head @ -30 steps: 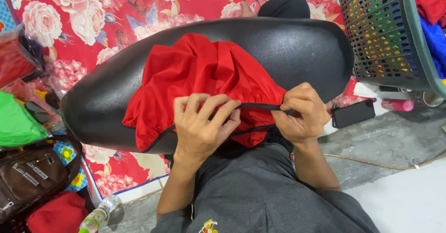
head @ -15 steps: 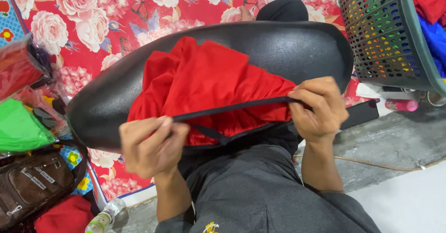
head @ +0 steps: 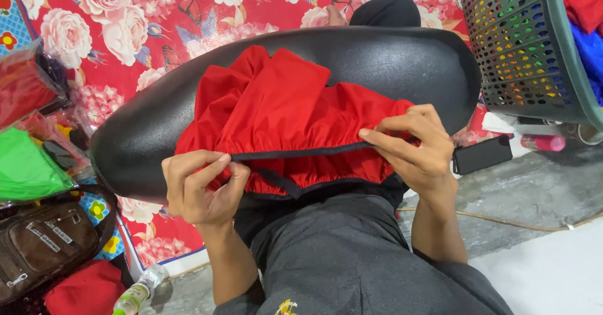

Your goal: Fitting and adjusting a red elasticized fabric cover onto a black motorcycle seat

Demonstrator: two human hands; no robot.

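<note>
A red gathered cloth (head: pixel 282 111) with a dark elastic edge (head: pixel 301 153) lies over a black padded oval board (head: pixel 389 64) on my lap. My left hand (head: pixel 201 186) pinches the dark edge at the cloth's left end. My right hand (head: pixel 418 145) grips the same edge at the right end. The band is stretched straight between both hands. A second dark band hangs lower, under the red folds.
A green perforated plastic basket (head: pixel 521 45) with red and blue fabric stands at the right. A black phone (head: pixel 482 155) and a pink tube (head: pixel 543 142) lie beneath it. A brown bag (head: pixel 41 246), green and red packets and a bottle (head: pixel 135 296) sit at the left on the floral mat (head: pixel 125 13).
My hands have drawn apart, stretching the dark elastic edge wide; the left hand moved left and the right hand right. The red cloth now spreads wider across the board.
</note>
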